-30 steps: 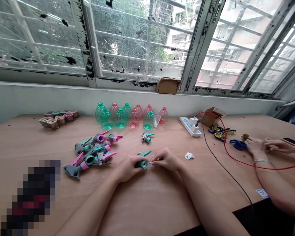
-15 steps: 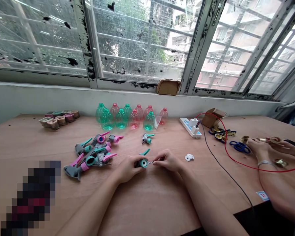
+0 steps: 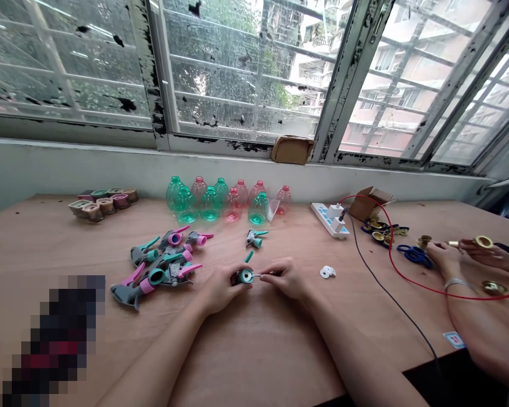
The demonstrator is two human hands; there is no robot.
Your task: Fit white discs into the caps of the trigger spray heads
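Note:
My left hand (image 3: 221,288) is wrapped round a spray bottle trigger head (image 3: 246,276) with a teal collar and lever. The collar's opening faces me and shows a white disc inside. In my right hand (image 3: 286,277) is a thin metal tool (image 3: 257,275), its tip at the collar; its exact kind is too small to tell. Beyond my hands lies another grey and teal trigger head (image 3: 254,238). A pile of grey trigger heads (image 3: 169,271) with pink and teal parts rests to the left. Small white discs (image 3: 327,272) lie right of my right hand.
Several green and pink clear bottles (image 3: 210,204) stand along the wall. A white power strip (image 3: 330,220) with a red cable (image 3: 401,276) is at the right. Blue scissors (image 3: 414,254) lie near another person's hands (image 3: 445,257), which handle gold-coloured parts. Small containers (image 3: 104,203) sit far left.
The trigger head has turned slightly in my left hand, its lever now pointing more steeply up. My right hand and the tool have shifted a little. The other person's gold-coloured part has turned.

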